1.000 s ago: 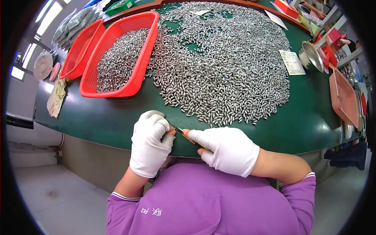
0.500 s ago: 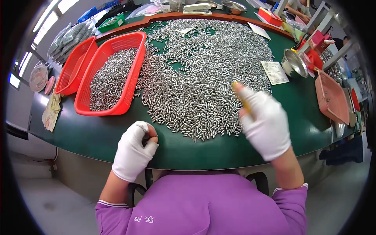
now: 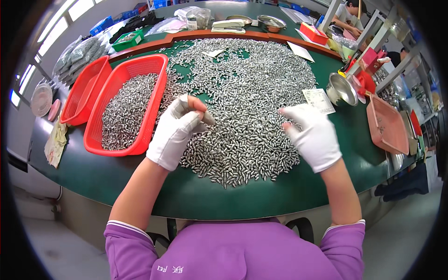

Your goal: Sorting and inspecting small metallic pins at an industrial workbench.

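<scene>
While hands [image 3: 173, 133] [image 3: 315, 140] flank metal pieces [image 3: 245, 123], right fingers [image 3: 295, 113] parted, left grip unclear, tabletop margin [image 3: 219, 201] in front

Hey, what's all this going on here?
Someone in a purple shirt is working over a spread of small silvery metal pieces on a green table. The white-gloved left hand is curled above its left side; whether it holds anything is unclear. The right hand is open over its right side. More pieces fill a red basket.

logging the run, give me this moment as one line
metal pieces: spread on green table; left hand: over pieces, hold unclear; right hand: open, at pieces' right edge; red basket: more pieces inside
</scene>
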